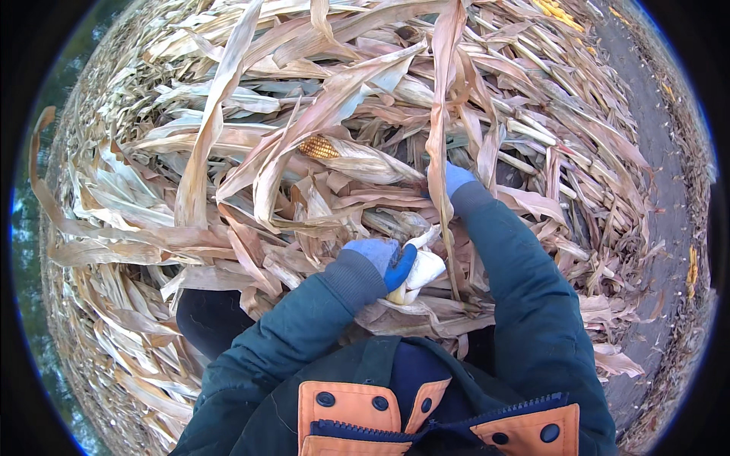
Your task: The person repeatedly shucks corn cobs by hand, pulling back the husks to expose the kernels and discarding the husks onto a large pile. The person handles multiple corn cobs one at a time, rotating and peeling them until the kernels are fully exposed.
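Note:
My left hand (383, 259), in a blue-and-lavender work glove, is closed around a pale, cream-white corn husk (423, 272) low in the middle. Its thumb lies along the near side of the husk. My right hand (459, 178), also gloved, reaches in among the dry stalks. A hanging dry corn leaf (438, 125) and the litter hide its fingers. Just left of that hand lies an ear of corn (318, 147), mostly wrapped in its dry husk (370, 162), with golden kernels bare at the tip.
Dry corn stalks (533, 132) and leaves lie in a thick heap all around. Long leaves (219, 108) arch up towards me. On the right runs a strip of bare soil (656, 148). Yellow ears of corn (556, 12) lie at the upper right, with more (692, 272) beyond the strip.

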Demonstrator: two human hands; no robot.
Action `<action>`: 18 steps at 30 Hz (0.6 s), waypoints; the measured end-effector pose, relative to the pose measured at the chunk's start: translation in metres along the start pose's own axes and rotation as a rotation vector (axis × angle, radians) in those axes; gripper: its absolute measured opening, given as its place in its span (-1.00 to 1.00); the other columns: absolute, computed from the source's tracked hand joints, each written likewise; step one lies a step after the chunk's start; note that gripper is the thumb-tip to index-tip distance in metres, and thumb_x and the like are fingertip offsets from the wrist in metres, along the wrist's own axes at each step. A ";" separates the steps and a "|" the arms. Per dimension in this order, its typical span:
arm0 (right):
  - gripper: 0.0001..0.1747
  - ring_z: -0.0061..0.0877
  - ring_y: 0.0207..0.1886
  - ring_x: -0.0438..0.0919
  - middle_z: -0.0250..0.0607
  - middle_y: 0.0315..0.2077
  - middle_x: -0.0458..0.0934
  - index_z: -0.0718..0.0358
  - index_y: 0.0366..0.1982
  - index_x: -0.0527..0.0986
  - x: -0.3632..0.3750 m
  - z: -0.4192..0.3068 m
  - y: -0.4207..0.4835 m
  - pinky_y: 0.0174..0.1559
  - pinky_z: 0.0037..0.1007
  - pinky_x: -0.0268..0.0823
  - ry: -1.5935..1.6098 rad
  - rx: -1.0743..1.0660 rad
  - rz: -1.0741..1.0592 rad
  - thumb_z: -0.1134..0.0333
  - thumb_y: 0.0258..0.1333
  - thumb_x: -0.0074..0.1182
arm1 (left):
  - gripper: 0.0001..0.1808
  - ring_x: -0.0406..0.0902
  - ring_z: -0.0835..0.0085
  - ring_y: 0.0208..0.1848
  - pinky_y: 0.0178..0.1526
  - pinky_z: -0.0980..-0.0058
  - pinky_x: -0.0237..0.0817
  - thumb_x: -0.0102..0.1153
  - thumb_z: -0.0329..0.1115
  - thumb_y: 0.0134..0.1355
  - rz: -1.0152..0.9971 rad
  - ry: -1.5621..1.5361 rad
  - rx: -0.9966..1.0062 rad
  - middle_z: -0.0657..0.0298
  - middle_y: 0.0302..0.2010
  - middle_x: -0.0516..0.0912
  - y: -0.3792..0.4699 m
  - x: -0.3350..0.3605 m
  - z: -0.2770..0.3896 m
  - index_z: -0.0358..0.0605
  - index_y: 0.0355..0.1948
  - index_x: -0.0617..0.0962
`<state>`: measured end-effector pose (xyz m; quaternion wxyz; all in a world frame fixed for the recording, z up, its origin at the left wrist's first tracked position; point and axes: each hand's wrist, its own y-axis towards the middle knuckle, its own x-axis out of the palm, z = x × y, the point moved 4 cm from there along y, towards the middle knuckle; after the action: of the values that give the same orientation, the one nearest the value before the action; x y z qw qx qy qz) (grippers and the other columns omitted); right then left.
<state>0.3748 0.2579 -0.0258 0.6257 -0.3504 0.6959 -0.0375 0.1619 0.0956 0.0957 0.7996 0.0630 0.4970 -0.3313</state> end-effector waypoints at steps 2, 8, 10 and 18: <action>-0.44 -0.05 0.16 0.65 0.06 0.14 0.62 0.18 0.23 0.52 -0.033 -0.014 -0.017 0.21 -0.09 0.51 -0.112 -0.098 0.092 0.05 0.31 0.20 | -0.35 0.74 -0.04 -0.32 -0.20 -0.01 0.54 -0.14 0.17 0.54 0.070 -0.092 0.006 -0.06 -0.42 0.74 -0.005 0.001 0.004 -0.17 -0.30 0.73; -0.53 -0.13 0.02 0.68 -0.01 -0.03 0.71 0.24 0.09 0.63 -0.054 -0.047 -0.064 0.13 -0.14 0.52 0.407 -0.197 0.063 0.24 0.15 0.24 | -0.62 0.72 0.03 -0.06 0.06 0.15 0.52 0.18 -0.12 0.47 0.749 -0.439 -0.066 -0.09 -0.17 0.75 -0.020 -0.047 -0.006 -0.27 0.00 0.66; -0.51 -0.21 0.06 0.67 -0.03 0.03 0.71 0.26 0.12 0.63 -0.022 -0.052 -0.066 0.16 -0.21 0.49 0.726 -0.123 0.026 0.11 0.29 0.24 | -0.65 0.71 0.12 -0.03 0.08 0.17 0.50 0.24 -0.24 0.44 1.349 -0.286 -0.297 0.00 -0.12 0.76 -0.037 -0.075 -0.038 -0.26 0.11 0.63; -0.48 -0.38 0.08 0.59 -0.08 0.09 0.69 0.21 0.24 0.59 0.046 -0.051 -0.044 0.22 -0.31 0.41 0.856 0.084 0.056 0.06 0.41 0.24 | -0.50 0.57 -0.03 0.24 0.30 0.00 0.39 0.13 0.07 0.43 0.316 -0.009 -0.333 -0.07 0.13 0.66 -0.002 -0.013 -0.105 -0.10 0.13 0.64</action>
<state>0.3500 0.1807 -0.0324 0.2950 -0.2586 0.8999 -0.1907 0.0773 0.1454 0.0550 0.8432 0.0056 0.5250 -0.1159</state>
